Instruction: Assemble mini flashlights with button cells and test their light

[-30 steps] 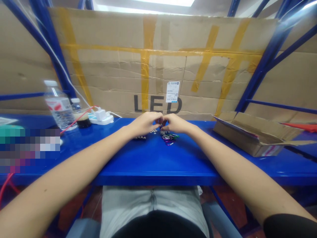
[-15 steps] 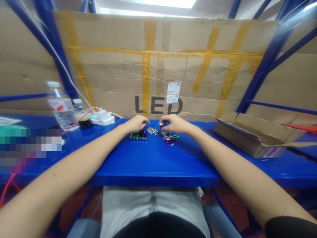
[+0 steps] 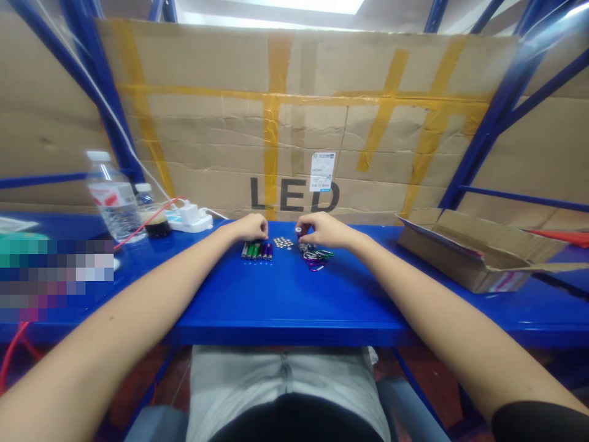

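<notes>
Purple tube is gripped in the fingers of the right hand, near clips. The left hand curls beside other tubes; if its fingers hold something, I cannot tell. Discs lie between.

The right hand grips a tube just behind the clips, the left hand curls at the far side of a row of tubes, discs lie between both hands, and a box sits well right of them.
</notes>
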Action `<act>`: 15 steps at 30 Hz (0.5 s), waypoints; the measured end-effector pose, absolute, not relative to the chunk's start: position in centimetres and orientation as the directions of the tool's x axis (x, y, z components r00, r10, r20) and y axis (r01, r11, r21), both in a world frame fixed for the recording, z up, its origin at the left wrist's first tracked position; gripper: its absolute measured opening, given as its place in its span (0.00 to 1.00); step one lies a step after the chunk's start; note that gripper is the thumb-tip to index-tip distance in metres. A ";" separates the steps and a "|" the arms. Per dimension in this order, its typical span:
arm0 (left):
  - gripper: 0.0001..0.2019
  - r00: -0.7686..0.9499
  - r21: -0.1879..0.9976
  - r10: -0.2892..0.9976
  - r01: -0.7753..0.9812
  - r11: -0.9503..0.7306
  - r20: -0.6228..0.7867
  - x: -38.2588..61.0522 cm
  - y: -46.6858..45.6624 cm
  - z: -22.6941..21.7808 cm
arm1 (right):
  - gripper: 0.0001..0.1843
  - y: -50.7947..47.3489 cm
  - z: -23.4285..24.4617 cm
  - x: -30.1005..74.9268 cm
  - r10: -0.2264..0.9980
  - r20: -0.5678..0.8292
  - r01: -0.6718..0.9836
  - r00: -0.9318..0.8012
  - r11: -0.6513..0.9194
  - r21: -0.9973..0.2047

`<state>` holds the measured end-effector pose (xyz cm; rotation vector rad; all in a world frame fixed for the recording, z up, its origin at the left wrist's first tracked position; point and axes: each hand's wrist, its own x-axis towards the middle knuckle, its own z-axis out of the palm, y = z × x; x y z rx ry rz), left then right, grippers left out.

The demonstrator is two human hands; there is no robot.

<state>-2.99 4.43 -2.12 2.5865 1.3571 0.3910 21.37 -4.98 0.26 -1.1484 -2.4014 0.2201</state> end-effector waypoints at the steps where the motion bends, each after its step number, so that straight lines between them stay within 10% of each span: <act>1: 0.03 0.523 0.321 0.844 0.785 -0.530 0.115 -3.3 4.4 -2.0 | 0.07 -5.1 0.3 21.3 0.768 0.337 0.689 -0.544 0.638 -0.343; 15: 0.04 0.609 0.239 0.754 0.715 -0.656 0.248 -3.3 2.9 -1.2 | 0.08 -5.5 -0.3 20.3 0.773 0.259 0.684 -0.579 0.633 -0.361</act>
